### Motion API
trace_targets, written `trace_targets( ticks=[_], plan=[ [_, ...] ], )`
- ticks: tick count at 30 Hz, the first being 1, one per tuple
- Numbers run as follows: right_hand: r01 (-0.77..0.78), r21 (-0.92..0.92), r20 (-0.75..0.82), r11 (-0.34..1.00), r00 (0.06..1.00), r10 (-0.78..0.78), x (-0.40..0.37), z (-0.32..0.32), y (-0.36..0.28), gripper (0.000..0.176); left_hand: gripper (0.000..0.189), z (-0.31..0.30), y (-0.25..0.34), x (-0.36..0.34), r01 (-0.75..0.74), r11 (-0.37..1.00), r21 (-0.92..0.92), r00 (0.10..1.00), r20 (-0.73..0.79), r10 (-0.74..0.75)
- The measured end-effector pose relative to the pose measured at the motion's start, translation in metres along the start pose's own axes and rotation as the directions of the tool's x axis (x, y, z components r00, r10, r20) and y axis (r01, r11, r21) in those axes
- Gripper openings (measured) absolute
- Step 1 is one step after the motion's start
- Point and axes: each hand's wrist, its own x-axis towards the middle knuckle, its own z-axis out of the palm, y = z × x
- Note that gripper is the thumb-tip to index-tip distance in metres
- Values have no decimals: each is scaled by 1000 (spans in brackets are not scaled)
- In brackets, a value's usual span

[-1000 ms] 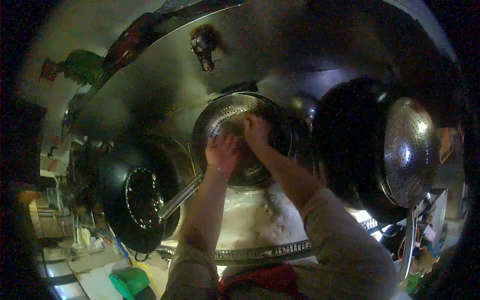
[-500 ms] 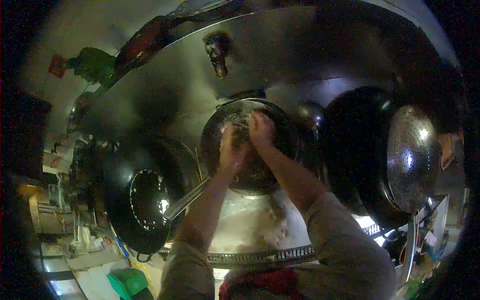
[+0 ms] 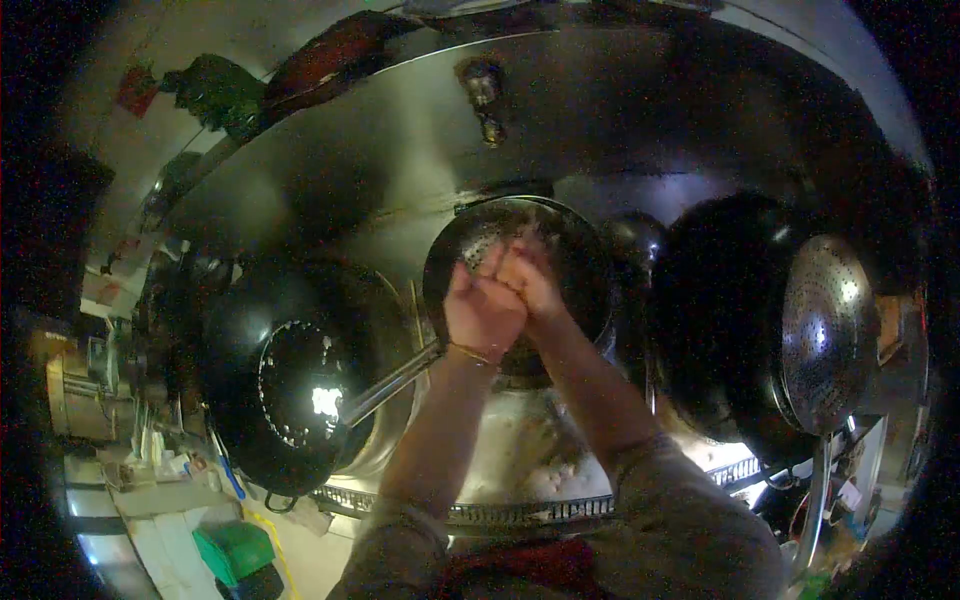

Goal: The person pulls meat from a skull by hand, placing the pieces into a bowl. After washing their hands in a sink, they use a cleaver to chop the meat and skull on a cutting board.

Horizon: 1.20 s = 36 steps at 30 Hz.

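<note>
My two hands meet above a dark round pan in the middle of the stove. My left hand has its palm turned up, thumb apart, fingers reaching against the right hand; I see nothing in it. My right hand lies against the left one, its fingertips smeared by motion. Whether anything small is between them I cannot make out. Behind the hands, a perforated metal surface shows inside the pan. A metal handle slants up from the left wok towards my left forearm.
A black wok with a ring of bright holes stands left. On the right, a large perforated skimmer leans by another dark wok. A tap-like fitting is on the back panel. A slotted grate runs along the front.
My hands have come from apart, down in the pan, to together above it, nearer to me. The left palm now faces up. The whole view has shifted slightly.
</note>
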Motion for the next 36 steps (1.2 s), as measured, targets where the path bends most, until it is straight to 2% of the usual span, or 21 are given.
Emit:
trace_targets(
  ticks=[2,5,8,10,11,14,17,19,22,23,24,26,27,28,29,31,32,33,34,35,36],
  plan=[
    [-428,396,237,812,902,360,-23,2,7,37,51,13,-23,-7,-115,991,68,991,-59,119],
    [-567,488,398,664,821,409,-79,-10,-26,37,49,0,-17,-14,-32,922,386,999,23,25],
    [-418,382,347,824,891,292,-102,-18,-62,37,54,7,-52,-41,-61,548,834,956,-109,271],
    [-218,228,289,949,946,148,-96,-23,-85,37,59,-25,-60,-40,-354,53,934,864,305,400],
    [-95,145,263,985,963,54,-88,-23,-99,37,61,-33,-59,-41,-460,-216,861,773,508,380],
    [265,-153,241,952,944,-224,-53,-34,-140,37,68,47,-54,-76,-469,-552,690,770,625,127],
    [464,-396,318,792,879,-356,-19,-54,-175,37,66,126,-33,-98,-585,-770,254,570,804,-168],
    [520,-516,398,681,849,-346,-8,-63,-184,37,60,176,-19,-136,-701,-665,258,575,756,-312],
    [565,-655,518,502,819,-245,2,-81,-182,38,49,215,0,-199,-666,-257,700,733,551,-399],
    [575,-684,550,449,811,-200,-1,-87,-172,38,45,199,3,-220,-594,-293,749,789,473,-392],
    [596,-696,583,401,795,-170,-5,-92,-159,38,41,173,6,-239,-491,-530,691,868,341,-360],
    [654,-683,639,325,751,-166,-15,-97,-143,38,35,101,7,-286,-167,-933,319,985,22,-168],
    [681,-667,662,304,728,-178,-21,-100,-132,38,34,61,4,-310,-46,-971,235,994,-86,-68],
    [724,-634,693,273,688,-215,-26,-101,-124,38,40,-12,-5,-331,36,-917,398,958,247,145],
    [783,-574,728,240,622,-288,-34,-105,-112,38,46,-42,-3,-369,144,-906,398,970,125,209],
    [882,-424,716,205,465,-521,-60,-105,-85,39,45,-98,-2,-472,248,-808,534,926,116,360],
    [870,-387,693,306,493,-526,-102,-92,-85,26,38,-134,-8,-533,283,-784,552,883,170,438],
    [849,-342,670,403,521,-529,-145,-80,-86,17,37,-149,-21,-597,478,-673,564,818,-5,576],
    [820,-290,645,493,548,-532,-192,-67,-93,21,37,-160,-43,-661,656,-512,555,697,-186,693],
    [895,-298,724,332,438,-533,-218,-47,-72,20,42,-175,-77,-727,777,-345,527,491,-163,856],
    [925,-200,804,324,344,-486,-275,-27,-79,17,48,-188,-120,-790,856,-153,494,253,-142,957]
  ],
)
